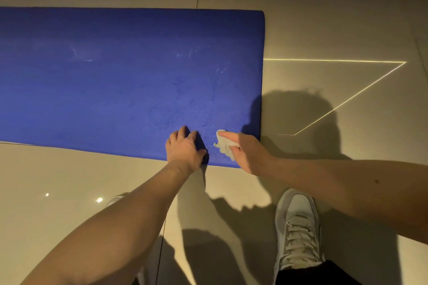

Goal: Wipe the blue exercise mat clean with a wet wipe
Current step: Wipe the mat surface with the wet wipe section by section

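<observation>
Right grip (249, 152) is closed round a crumpled pale wet wipe (225, 146), pressing it down on the blue foam exercise mat (115, 65) at its near edge, close to the rt-hand corner. Left grip (185, 149) holds nothing: fingers bent, tips planted on the mat just beside the wipe, w/ the thumb at the near edge. I judge that's to pin the mat so it doesn't slide or ruck on the glossy beige tile floor (324, 30) while I rub. The mat lies flat across the floor, running out of view to my left. Darker swirls near my hands look like damp wiped patches; pale smudges (85, 58) sit further out, so probably most of the mat is still to do. My white sneaker (298, 227) stays off the mat, on the tile.
</observation>
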A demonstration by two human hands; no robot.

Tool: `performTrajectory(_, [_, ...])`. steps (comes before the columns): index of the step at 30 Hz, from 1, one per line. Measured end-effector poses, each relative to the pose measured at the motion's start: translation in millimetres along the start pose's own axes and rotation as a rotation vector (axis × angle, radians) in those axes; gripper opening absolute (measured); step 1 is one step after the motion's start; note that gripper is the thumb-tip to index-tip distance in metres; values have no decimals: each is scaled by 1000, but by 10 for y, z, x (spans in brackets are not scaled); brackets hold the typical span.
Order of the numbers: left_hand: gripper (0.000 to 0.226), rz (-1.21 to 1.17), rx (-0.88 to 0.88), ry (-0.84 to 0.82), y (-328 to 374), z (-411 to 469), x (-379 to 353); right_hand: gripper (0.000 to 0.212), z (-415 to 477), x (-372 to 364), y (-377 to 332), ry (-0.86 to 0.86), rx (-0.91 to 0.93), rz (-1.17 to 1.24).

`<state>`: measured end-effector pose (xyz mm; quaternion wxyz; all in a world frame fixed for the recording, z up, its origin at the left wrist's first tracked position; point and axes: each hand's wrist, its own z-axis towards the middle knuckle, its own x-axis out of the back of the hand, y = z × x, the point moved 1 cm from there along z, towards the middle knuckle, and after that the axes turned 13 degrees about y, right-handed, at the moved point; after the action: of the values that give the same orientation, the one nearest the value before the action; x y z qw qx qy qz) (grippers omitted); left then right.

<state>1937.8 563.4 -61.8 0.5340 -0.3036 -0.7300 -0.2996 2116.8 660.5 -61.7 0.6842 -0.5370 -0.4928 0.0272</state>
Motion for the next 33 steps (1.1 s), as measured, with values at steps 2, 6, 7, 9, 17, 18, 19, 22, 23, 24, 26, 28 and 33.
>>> performTrajectory(2, [50, -373, 88, -33, 92, -56, 39, 51, 36, -1, -44, 2, -125, 89])
performTrajectory(6, [18, -1106, 422, -222, 269, -229, 145, 39, 75, -81, -29, -25, -370, 302])
performTrajectory(7, [16, -1147, 460, -205, 276, -247, 143, 36, 77, -93, -29, -9, -387, 308])
performTrajectory(9, [18, -1169, 494, -165, 284, -278, 146, 33, 73, -117, 12, 24, -396, 303])
performTrajectory(17, [19, -811, 390, -19, 226, -108, -72, 22, 181, -116, 186, 161, -252, -119])
performTrajectory(18, [26, -689, 330, 20, 178, -92, -78, 31, 163, -104, 187, 196, -129, -222])
performTrajectory(19, [31, -574, 266, 66, 113, -85, -79, 44, 124, -112, 207, 205, 8, -316])
performTrajectory(22, [45, -222, 113, 130, -131, -64, -83, 64, -102, -249, 272, 12, 274, -570])
performTrajectory(23, [55, -120, 94, 111, -205, -55, -101, 64, -182, -325, 320, -80, 315, -641])
performTrajectory(24, [65, -45, 94, 78, -265, -44, -119, 64, -245, -401, 382, -145, 338, -687])
performTrajectory(26, [81, 18, 124, 3, -328, -2, -140, 68, -270, -475, 464, -213, 323, -709])
performTrajectory(28, [88, 9, 153, -74, -328, 54, -137, 73, -220, -497, 478, -228, 323, -725])
performTrajectory(33, [95, -8, 180, -156, -300, 98, -109, 78, -160, -431, 427, -245, 469, -770])
